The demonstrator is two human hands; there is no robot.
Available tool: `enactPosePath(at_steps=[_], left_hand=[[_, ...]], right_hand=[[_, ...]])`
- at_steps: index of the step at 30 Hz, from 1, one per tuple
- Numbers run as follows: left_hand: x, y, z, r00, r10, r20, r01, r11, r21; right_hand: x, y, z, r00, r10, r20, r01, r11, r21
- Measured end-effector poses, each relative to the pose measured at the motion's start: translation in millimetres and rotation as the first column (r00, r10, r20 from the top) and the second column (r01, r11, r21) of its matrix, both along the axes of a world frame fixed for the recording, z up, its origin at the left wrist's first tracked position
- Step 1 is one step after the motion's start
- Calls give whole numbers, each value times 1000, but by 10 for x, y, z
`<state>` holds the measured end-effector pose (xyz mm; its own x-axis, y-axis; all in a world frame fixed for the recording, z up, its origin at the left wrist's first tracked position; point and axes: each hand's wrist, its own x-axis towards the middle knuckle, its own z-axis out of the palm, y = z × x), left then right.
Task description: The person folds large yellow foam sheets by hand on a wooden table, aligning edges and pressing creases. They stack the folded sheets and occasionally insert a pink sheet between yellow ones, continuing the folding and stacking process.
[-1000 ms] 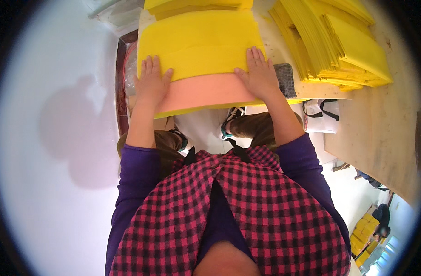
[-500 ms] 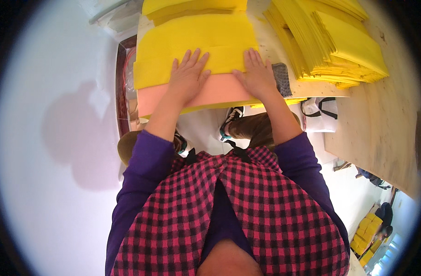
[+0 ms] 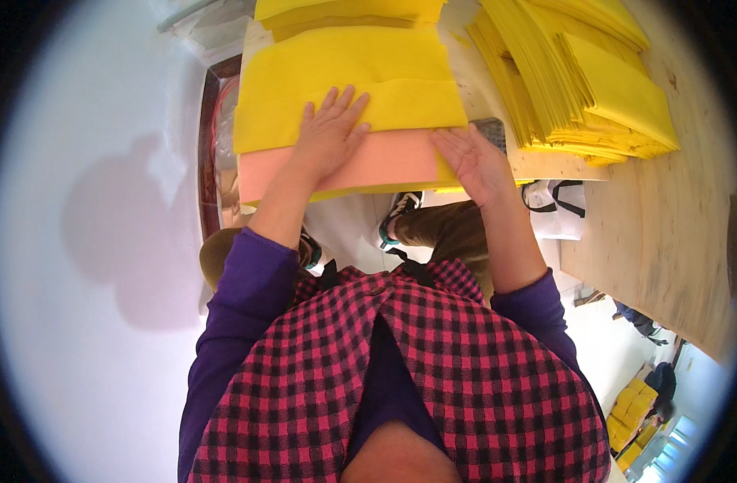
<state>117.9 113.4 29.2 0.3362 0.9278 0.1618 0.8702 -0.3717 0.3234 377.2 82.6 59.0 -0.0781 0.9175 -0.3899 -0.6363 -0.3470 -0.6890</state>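
Observation:
A sheet of yellow fabric [image 3: 344, 64] lies on the table in front of me, with a crease running across it. Along its near edge shows a salmon-pink board or sheet [image 3: 384, 158], and more yellow material peeks out below that. My left hand [image 3: 330, 133] rests flat on the yellow fabric and the pink strip, fingers spread. At the right end of the pink strip, my right hand [image 3: 471, 159] is turned partly palm-up, fingers stretched out near the fabric's corner. It grips nothing that I can see. A dark grey textured piece [image 3: 491, 134] lies beside that hand.
Stacks of folded yellow fabric [image 3: 618, 92] stand on the wooden table at the right. More yellow fabric [image 3: 352, 12] lies beyond the sheet. A white bag with black handles [image 3: 555, 205] sits below the table. A person [image 3: 664, 386] is far off at lower right, near yellow bundles [image 3: 631, 412].
My right hand has come off the top of the yellow fabric, moved right and nearer to me, and turned its palm upward. My left hand stays in place.

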Motion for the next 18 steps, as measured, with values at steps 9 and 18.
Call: enactPosePath(at_steps=[9,18], left_hand=[[-46,28,-25,982,-19,189,23,1000,-18],[-442,-558,381,90,639,764,118,755,-646]], right_hand=[[78,586,104,924,126,361,-132,991,-7],[116,794,82,827,218,518,-206,975,-81]])
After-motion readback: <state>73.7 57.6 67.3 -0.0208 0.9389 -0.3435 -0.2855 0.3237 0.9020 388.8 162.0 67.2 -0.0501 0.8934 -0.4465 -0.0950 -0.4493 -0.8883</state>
